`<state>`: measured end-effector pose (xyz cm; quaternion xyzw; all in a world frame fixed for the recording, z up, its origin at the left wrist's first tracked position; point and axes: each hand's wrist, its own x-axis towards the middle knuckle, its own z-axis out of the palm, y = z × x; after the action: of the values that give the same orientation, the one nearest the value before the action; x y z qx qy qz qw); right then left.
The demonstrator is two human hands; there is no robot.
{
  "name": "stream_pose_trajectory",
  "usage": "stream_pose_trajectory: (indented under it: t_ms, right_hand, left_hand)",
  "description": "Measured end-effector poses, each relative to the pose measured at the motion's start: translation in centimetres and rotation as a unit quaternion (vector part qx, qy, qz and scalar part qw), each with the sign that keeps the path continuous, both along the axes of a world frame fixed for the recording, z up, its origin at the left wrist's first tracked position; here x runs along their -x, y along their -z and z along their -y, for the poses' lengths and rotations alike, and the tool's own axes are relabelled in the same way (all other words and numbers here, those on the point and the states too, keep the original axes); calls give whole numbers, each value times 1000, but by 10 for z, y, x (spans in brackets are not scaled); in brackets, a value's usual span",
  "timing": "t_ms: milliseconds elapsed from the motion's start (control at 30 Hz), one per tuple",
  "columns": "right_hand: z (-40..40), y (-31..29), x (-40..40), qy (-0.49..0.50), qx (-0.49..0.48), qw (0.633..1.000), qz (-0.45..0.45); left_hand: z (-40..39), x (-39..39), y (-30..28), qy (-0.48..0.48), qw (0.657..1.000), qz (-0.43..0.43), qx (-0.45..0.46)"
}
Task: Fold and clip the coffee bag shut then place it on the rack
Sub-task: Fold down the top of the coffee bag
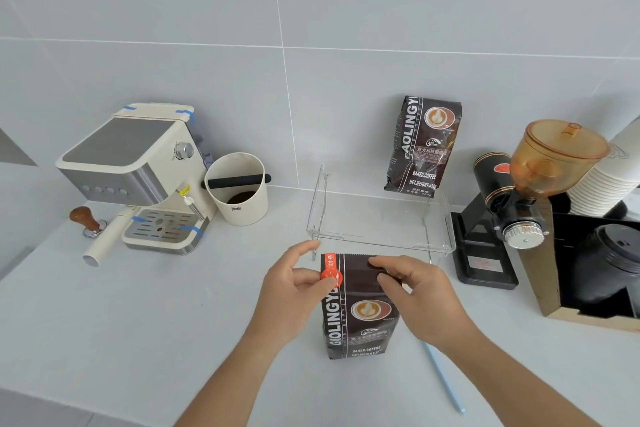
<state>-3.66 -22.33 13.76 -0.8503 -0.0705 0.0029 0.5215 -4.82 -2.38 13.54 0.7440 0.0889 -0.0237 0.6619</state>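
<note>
A dark brown coffee bag stands upright on the white counter in front of me. My left hand pinches its upper left edge at a round orange sticker. My right hand grips the bag's upper right part, with fingers over the flattened top. A clear acrylic rack stands just behind the bag. A second coffee bag stands on the rack's back right, leaning against the wall. A pale blue stick, possibly the clip, lies on the counter under my right forearm.
A cream espresso machine with a portafilter sits at the left, a wooden-handled tamper beside it. A cream knock box stands next to the machine. A black grinder with an amber hopper, stacked paper cups and a box of black lids are on the right.
</note>
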Motion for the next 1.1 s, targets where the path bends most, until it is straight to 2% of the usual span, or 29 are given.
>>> stream_pose_trajectory:
  t_ms: [133, 300, 400, 500, 667, 800, 967, 1100]
  right_hand:
    - [-6, -4, 0, 10, 60, 997, 42]
    - [-5, -8, -2, -16, 91, 993, 73]
    - [-2, -11, -5, -35, 107, 990, 88]
    - [1, -14, -8, -64, 120, 986, 97]
    - [-1, -17, -13, -37, 57, 997, -21]
    - [-12, -13, -20, 8, -55, 989, -134]
    - [-15, -15, -26, 38, -131, 966, -219]
    - [-10, -10, -33, 1, -94, 957, -275]
  left_hand:
    - [-4, 1, 2, 39, 991, 60, -114]
    - [-10, -2, -4, 70, 952, 147, -261]
    - [-12, -5, -9, 96, 941, 164, -281]
    - [-12, -6, -13, 113, 953, 144, -242]
    - [-15, -13, -5, 102, 977, 99, -158]
    - [-12, -15, 3, 107, 988, 64, -94]
    - [-11, -10, 11, 144, 976, 72, -149]
    - [-9, -11, 15, 144, 964, 84, -209]
